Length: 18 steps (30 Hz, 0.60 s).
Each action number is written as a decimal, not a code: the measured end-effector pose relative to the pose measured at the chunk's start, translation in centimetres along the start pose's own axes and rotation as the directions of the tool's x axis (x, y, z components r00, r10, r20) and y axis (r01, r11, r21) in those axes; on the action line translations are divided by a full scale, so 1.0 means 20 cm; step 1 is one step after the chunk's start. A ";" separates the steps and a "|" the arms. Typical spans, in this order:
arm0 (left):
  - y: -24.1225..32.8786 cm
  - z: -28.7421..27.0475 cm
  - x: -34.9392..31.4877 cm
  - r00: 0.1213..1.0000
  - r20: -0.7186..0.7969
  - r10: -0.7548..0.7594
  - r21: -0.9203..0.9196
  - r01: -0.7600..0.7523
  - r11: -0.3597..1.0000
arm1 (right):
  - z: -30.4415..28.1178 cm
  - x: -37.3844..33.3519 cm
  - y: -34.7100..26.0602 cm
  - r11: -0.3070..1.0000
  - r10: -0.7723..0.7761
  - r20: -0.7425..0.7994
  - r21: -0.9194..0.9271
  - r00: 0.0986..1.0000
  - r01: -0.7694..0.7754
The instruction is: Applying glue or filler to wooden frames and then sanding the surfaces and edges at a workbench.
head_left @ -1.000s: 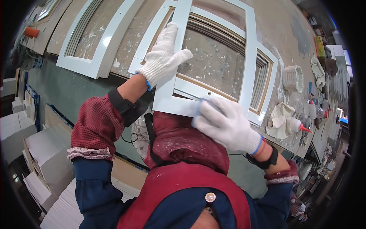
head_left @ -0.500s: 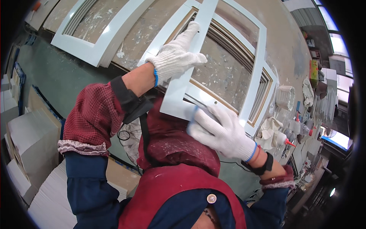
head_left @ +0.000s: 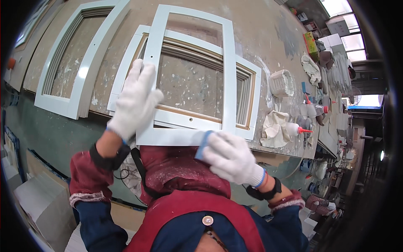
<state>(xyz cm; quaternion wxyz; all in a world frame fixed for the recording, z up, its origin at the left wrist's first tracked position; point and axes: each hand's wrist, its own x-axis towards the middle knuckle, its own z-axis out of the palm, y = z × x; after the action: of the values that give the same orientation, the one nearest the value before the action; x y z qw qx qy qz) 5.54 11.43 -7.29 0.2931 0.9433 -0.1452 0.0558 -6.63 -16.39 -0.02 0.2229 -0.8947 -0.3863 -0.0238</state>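
Observation:
A white frame (head_left: 228, 63) with an open middle lies tilted across other stacked white frames (head_left: 253, 101) on the worktable. My left hand (head_left: 136, 98), in a white knitted glove, rests along its left side with fingers stretched and thumb apart. In my gloved right hand (head_left: 233, 157) is a blue block (head_left: 203, 146) that looks like a sanding sponge. The block meets the near edge of the top frame, close to its near right corner. My right fingers cover part of the block.
More stacked white frames (head_left: 86, 63) lie at the left on the paint-spotted table (head_left: 256, 25). To the right are a whitish basket (head_left: 282, 83), a crumpled cloth (head_left: 275, 129) and a bottle with a red nozzle (head_left: 294, 129). White panels (head_left: 40, 195) stand low at the left.
My view has shifted, so the frames sit further left. My left hand has moved down the frame's left side. My right hand, still holding the blue block, has moved along the near edge.

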 end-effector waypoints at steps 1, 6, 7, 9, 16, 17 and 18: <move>0.12 -0.05 -0.06 0.993 -0.077 0.087 -0.035 -0.090 0.995 | -0.02 -0.09 0.02 0.995 0.092 -0.056 -0.018 0.994 -0.093; 0.38 0.06 -0.32 0.895 0.168 0.414 -0.067 -0.409 0.910 | -0.02 -0.17 0.05 0.973 0.167 -0.042 -0.154 0.985 -0.172; 0.39 0.17 -0.36 0.903 0.166 0.395 -0.042 -0.394 0.918 | 0.00 -0.15 0.06 0.971 0.126 -0.018 -0.201 0.992 -0.127; 0.38 0.32 -0.40 0.854 -0.024 0.519 0.187 -0.506 0.842 | 0.02 -0.07 0.13 0.982 0.088 -0.030 -0.167 0.996 -0.092; 0.43 0.25 -0.35 0.856 -0.094 0.508 0.118 -0.497 0.859 | -0.03 0.26 0.68 0.888 0.028 -0.212 -0.443 0.977 -0.122; 0.42 0.25 -0.37 0.864 -0.100 0.493 0.136 -0.479 0.867 | -0.04 0.32 0.78 0.883 0.130 -0.185 -0.426 0.974 -0.199; 0.44 0.26 -0.36 0.858 -0.103 0.502 0.116 -0.491 0.863 | -0.10 0.36 0.86 0.792 0.250 -0.181 -0.527 0.951 -0.308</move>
<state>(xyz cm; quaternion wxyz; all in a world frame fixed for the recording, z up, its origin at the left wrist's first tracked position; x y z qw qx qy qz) -3.83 3.38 -8.21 0.2368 0.8800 -0.3615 0.1971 10.72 -22.75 -3.24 -0.0225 -0.9654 -0.2150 -0.1457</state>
